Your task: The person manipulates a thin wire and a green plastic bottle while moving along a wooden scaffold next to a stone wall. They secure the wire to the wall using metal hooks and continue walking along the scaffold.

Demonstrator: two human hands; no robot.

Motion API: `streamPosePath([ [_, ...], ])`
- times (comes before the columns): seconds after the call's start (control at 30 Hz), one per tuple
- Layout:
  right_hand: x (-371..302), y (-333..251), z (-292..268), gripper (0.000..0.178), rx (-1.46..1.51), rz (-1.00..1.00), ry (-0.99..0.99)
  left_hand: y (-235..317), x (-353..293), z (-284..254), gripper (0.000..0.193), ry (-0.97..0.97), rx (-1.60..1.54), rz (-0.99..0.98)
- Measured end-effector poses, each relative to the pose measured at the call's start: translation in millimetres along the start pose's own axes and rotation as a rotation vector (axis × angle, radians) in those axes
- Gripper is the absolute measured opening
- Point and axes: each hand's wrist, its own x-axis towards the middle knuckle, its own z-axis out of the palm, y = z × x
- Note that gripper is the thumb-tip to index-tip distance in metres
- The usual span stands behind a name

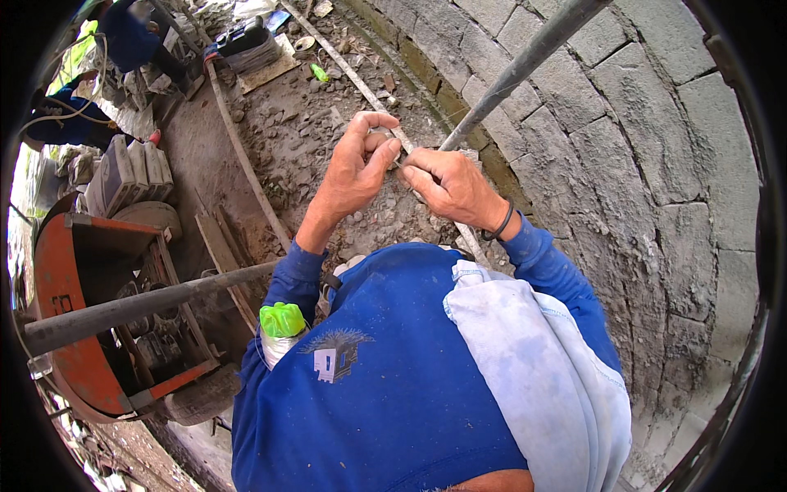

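Small piece (398, 162) between both grips (352, 170) (451, 184)

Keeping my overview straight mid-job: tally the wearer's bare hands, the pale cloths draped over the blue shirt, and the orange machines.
Bare hands: 2, left hand and right hand
Pale cloth: 1
Orange machine: 1
Total: 4

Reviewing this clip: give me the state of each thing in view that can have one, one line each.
Thin piece: between the hands, too small to identify
Left hand: fingers curled, grip unclear
Right hand: closed, apparently on that piece
Black wristband: worn
Pale cloth: draped over blue shirt
Orange machine: interior exposed
Metal pole: slanting
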Motion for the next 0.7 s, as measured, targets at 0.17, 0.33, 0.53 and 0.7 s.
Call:
streamPosePath([
  [0.17,4.0,-2.0,-3.0,0.014,-0.028,-0.025,-0.019,0.8,-5.6,9.1,0.027,0.017,-0.104,-0.019],
  [0.33,1.4,-8.1,-3.9,0.015,0.079,0.137,-0.096,1.9,-6.8,9.0,0.027,0.047,-0.087,-0.048],
  [0.53,-5.7,4.2,20.6,0.014,0.011,0.036,0.027,-6.9,-9.5,6.0,0.027,0.061,-0.050,0.016],
  [0.7,0.0,0.6,13.5,0.014,-0.413,-0.058,0.115,-14.5,-12.2,9.9,0.019,0.042,-0.088,-0.033],
])
